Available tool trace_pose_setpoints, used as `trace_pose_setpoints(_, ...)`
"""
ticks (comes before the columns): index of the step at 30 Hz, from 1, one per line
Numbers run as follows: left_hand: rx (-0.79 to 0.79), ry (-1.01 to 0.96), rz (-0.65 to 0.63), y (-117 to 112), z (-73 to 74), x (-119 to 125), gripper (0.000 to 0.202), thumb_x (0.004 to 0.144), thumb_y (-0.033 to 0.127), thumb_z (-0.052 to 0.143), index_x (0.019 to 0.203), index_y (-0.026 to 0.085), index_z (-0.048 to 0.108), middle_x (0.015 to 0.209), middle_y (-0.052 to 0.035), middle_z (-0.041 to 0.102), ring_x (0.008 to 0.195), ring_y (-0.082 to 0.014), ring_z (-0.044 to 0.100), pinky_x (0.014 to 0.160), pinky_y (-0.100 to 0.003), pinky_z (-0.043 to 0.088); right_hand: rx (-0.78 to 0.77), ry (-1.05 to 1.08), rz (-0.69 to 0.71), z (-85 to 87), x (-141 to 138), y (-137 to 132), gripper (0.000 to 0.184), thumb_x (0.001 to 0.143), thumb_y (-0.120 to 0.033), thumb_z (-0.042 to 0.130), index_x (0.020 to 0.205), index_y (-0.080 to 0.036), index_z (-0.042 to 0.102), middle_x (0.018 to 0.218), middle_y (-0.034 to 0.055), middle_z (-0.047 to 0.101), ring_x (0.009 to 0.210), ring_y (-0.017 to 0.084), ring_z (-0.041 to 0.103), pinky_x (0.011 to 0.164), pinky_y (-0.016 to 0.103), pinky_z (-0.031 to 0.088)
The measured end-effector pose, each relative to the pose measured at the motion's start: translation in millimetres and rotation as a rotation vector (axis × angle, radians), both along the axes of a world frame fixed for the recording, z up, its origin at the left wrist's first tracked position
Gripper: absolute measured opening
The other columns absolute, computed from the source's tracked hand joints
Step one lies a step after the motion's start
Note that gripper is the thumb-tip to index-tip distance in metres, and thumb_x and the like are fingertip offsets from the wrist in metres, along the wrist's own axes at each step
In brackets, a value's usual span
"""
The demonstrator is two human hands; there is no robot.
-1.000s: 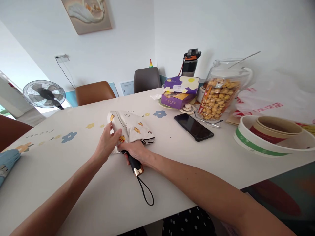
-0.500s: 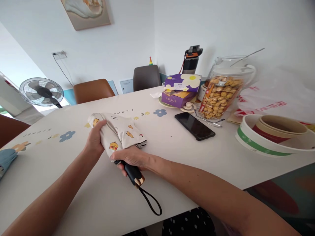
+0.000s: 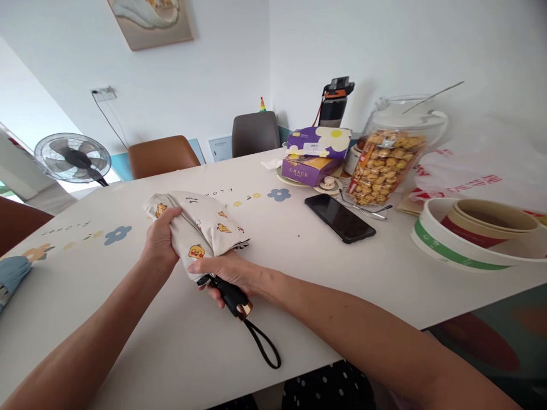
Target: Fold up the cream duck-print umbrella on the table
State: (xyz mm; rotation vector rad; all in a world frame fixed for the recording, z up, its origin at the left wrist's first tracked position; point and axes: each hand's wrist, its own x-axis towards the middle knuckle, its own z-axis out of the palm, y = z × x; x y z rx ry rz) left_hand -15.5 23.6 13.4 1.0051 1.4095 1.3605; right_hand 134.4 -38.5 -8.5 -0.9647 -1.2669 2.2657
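A folded umbrella (image 3: 209,219), its cream cloth printed with yellow cartoon figures, is held over the table. My left hand (image 3: 162,239) is closed on the left side of its loose cloth, with the thumb on top. Around the lower cloth and the top of the black handle wraps my right hand (image 3: 224,273). The handle ends in a gold-coloured cap, and a black wrist loop hangs from it. The fingers beneath the cloth are partly hidden.
Right of the umbrella lie a black phone (image 3: 339,217) and eyeglasses (image 3: 367,210). Behind them stand a jug of snacks (image 3: 384,165), a purple box (image 3: 307,169) and a bottle (image 3: 333,105). Paper bowls (image 3: 461,245) sit at the right; blue cloth (image 3: 12,276) lies at the left edge.
The umbrella's cloth has shifted slightly left, its upper end more spread. My left hand has moved a little left with it, while my right hand keeps its grip.
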Motion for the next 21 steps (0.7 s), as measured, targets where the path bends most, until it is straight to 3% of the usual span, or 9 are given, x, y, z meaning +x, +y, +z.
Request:
trace_pose_setpoints(4, -0.034, -0.269, -0.027, -10.2, -1.1, 12.7, 0.052, 0.07, 0.046, 0.061, 0.113, 0.019, 0.055, 0.096, -0.0074, 0.066, 0.08, -0.0231, 0.063, 0.072, -0.034, 0.052, 0.014, 0.044, -0.1, 1.8, -2.5, -1.4, 0.028, 0.064, -0.037, 0.067, 0.066, -0.017, 0.047, 0.045, -0.0065, 0.045, 0.032, 0.008, 0.041, 0.032, 0.022, 0.041)
trace_pose_setpoints(8, -0.071, -0.3, -0.201, -28.3, -7.7, 36.0, 0.059, 0.073, 0.064, 0.045, 0.104, 0.016, 0.059, 0.08, -0.0087, 0.067, 0.075, -0.024, 0.063, 0.063, -0.033, 0.051, -0.016, 0.223, -0.16, 1.5, 0.1, 6.2, 0.024, 0.069, -0.034, 0.061, 0.063, -0.017, 0.044, 0.045, -0.0066, 0.042, 0.033, 0.007, 0.038, 0.032, 0.02, 0.037)
trace_pose_setpoints(12, -0.15, -0.284, -0.26, -34.6, -15.5, 47.3, 0.059, 0.074, 0.069, 0.035, 0.093, 0.018, 0.059, 0.066, -0.0042, 0.063, 0.055, -0.0192, 0.059, 0.045, -0.029, 0.045, -0.054, 0.365, -0.209, 5.0, 5.9, 11.3, 0.024, 0.071, -0.034, 0.06, 0.066, -0.017, 0.044, 0.049, -0.0068, 0.043, 0.034, 0.005, 0.036, 0.033, 0.019, 0.036)
trace_pose_setpoints(14, -0.207, -0.322, -0.272, -33.1, -18.2, 45.7, 0.05, 0.074, 0.064, 0.038, 0.081, 0.019, 0.058, 0.055, -0.0014, 0.057, 0.041, -0.015, 0.049, 0.037, -0.027, 0.039, -0.06, 0.373, -0.191, 8.8, 7.3, 9.3, 0.025, 0.072, -0.035, 0.059, 0.066, -0.017, 0.043, 0.047, -0.0072, 0.041, 0.033, 0.005, 0.035, 0.033, 0.019, 0.035)
trace_pose_setpoints(17, -0.281, -0.321, -0.234, -30.9, -21.0, 39.8, 0.028, 0.07, 0.044, 0.05, 0.058, 0.018, 0.048, 0.04, 0.0023, 0.043, 0.031, -0.0102, 0.036, 0.032, -0.025, 0.032, -0.062, 0.328, -0.17, 15.1, 7.1, 3.8, 0.025, 0.074, -0.034, 0.057, 0.064, -0.017, 0.042, 0.044, -0.0073, 0.039, 0.033, 0.005, 0.034, 0.033, 0.019, 0.034)
trace_pose_setpoints(21, -0.254, -0.247, -0.238, -29.0, -23.2, 34.4, 0.008, 0.055, 0.021, 0.054, 0.052, 0.016, 0.049, 0.043, 0.0002, 0.048, 0.037, -0.0104, 0.042, 0.035, -0.023, 0.035, -0.043, 0.279, -0.171, 18.6, 5.8, 1.2, 0.027, 0.074, -0.036, 0.057, 0.063, -0.017, 0.041, 0.042, -0.0073, 0.039, 0.033, 0.006, 0.034, 0.033, 0.019, 0.033)
